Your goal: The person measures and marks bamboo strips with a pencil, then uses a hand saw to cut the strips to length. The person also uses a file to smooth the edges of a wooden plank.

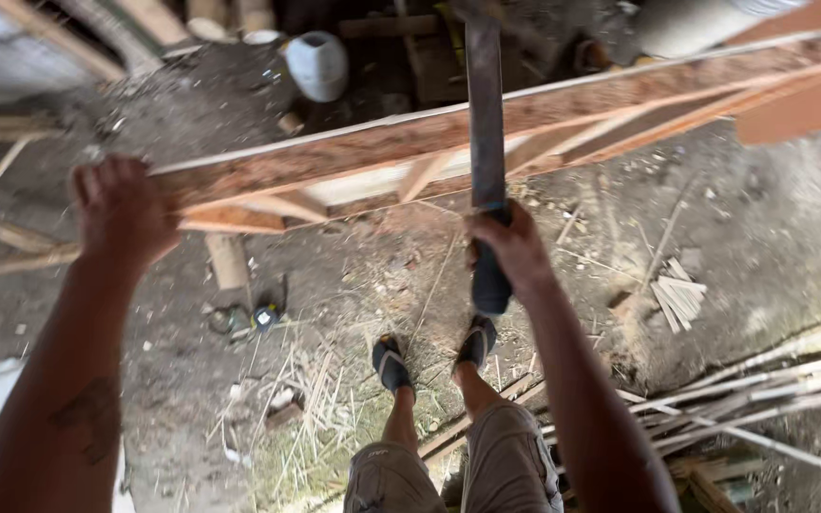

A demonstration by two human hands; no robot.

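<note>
Two hands on a split pole

Left hand (124,211) fingers wrap the pole (486,133) end, frame left; right hand (510,249) fingers clench a machete (486,123) handle, centre.

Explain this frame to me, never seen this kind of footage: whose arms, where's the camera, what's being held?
There is one picture, taken by a camera worn on a person's head and looking down, so the arms and legs belong to the wearer. No machine is involved, only two bare hands.

The left hand grips the near end of a long split wooden pole that runs up toward the right. The right hand is closed around the dark handle of a long blade, which points upward across the pole.

Below are the person's feet in dark sandals on bare dirt ground. Scattered there are wood chips, thin split strips at the right, and a white jug at the top.
</note>
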